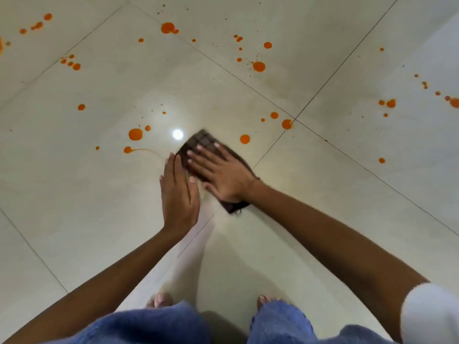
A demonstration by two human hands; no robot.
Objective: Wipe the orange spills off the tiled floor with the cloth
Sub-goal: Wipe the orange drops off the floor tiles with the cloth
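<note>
Dark checked cloth (202, 142) (blurred), right hand (221, 173) flat on it, left hand (178, 192) open, empty, orange spills (135, 134) around

No readable text in view

No lettering, label, brand, number or sign can be read on any surface; the cloth (203, 145) bears only a plain checked pattern, no writing.

The right hand (221, 173) hides most of the dark checked cloth (202, 141), blurred at its upper corner; an orange spill (1, 45) is cut off at the frame's left edge.
</note>
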